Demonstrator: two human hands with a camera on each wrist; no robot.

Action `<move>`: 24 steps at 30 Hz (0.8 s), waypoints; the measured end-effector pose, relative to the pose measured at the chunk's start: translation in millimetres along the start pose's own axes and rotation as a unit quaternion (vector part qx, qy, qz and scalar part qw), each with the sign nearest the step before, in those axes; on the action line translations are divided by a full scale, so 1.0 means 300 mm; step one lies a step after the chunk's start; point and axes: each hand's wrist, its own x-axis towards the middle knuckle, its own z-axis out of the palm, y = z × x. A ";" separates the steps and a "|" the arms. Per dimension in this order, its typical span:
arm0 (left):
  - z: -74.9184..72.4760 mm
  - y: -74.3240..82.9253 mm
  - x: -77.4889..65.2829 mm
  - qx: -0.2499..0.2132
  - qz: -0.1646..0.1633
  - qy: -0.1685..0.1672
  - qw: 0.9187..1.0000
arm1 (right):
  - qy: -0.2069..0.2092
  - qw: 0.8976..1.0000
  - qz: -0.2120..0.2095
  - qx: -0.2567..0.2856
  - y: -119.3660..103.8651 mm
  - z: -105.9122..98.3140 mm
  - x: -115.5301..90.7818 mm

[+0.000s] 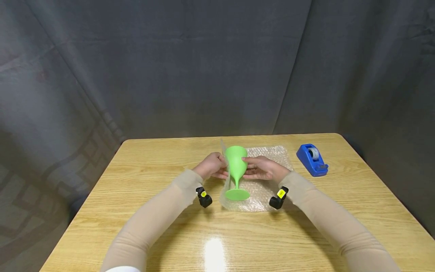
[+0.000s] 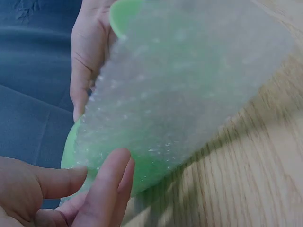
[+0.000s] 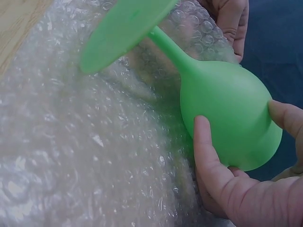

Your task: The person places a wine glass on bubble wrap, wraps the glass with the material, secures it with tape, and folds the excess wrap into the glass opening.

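Observation:
A light green goblet [image 1: 236, 162] lies tilted over a sheet of bubble wrap [image 1: 268, 192], its round foot toward the person. My right hand [image 1: 261, 168] holds the goblet's bowl; in the right wrist view, the thumb and fingers [image 3: 203, 137] press on either side of the bowl. On the other side, my left hand [image 1: 214, 165] pinches the raised left edge of the wrap. This flap [image 2: 156, 94] stands beside the goblet, which shows hazily through it in the left wrist view. The goblet's underside is hidden in the head view.
A blue tape dispenser [image 1: 312, 160] with a roll of clear tape stands to the right of the wrap on the wooden table [image 1: 153, 226]. Dark grey curtains [image 1: 204, 68] hang behind the table and at its sides.

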 end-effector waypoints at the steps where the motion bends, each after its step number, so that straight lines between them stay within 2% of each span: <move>1: -0.001 -0.003 0.002 0.000 0.000 0.001 1.000 | 0.000 1.000 0.000 0.001 0.001 0.000 0.000; 9: -0.002 -0.012 0.013 0.023 -0.018 0.012 0.999 | 0.005 1.000 0.001 0.009 -0.002 -0.003 -0.003; 15: -0.005 -0.013 0.024 0.016 -0.033 -0.007 0.999 | 0.004 1.000 0.002 0.013 -0.003 -0.006 -0.005; 19: -0.008 -0.016 0.025 0.007 -0.028 -0.021 0.999 | 0.005 1.000 0.006 0.019 -0.002 -0.005 -0.004; 24: -0.025 -0.019 0.023 0.009 -0.028 -0.017 0.999 | -0.013 0.999 0.011 0.041 0.003 0.006 0.001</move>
